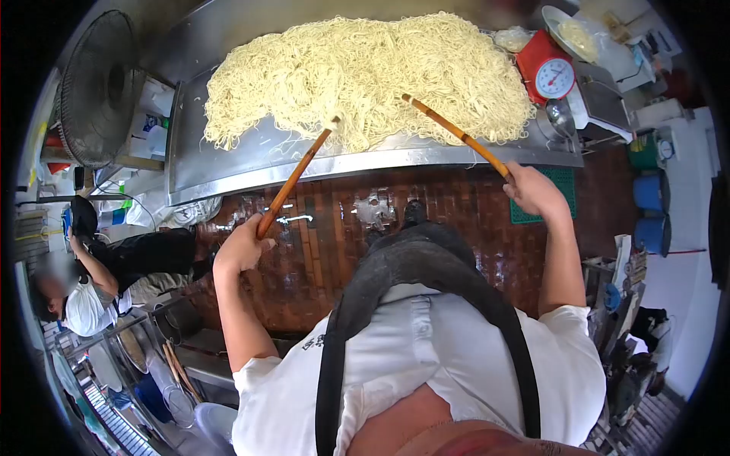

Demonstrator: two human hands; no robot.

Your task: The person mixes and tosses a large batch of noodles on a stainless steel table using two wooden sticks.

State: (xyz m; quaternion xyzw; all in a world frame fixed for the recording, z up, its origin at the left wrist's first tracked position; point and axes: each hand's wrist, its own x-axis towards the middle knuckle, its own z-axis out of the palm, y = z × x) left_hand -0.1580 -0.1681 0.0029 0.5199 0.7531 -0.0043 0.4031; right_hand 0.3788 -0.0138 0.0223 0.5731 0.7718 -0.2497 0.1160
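Observation:
A wide heap of pale yellow noodles [365,76] covers most of the metal table [190,163]. My left hand [242,247] is closed around the lower end of a brown wooden stick [293,178]; the stick's far tip reaches the front edge of the heap. In my right hand [536,190] is a second wooden stick [456,133], slanting up to the left, its tip over the noodles. Both hands are in front of the table, apart from each other. Whether the tips press into the noodles I cannot tell.
A red dial scale [544,72] and a metal bowl [559,118] stand at the table's right end. A large fan [97,87] is at the left. Another person [99,292] sits or stands at the far left. A green mat [544,199] lies on the wet-looking brown floor [319,266].

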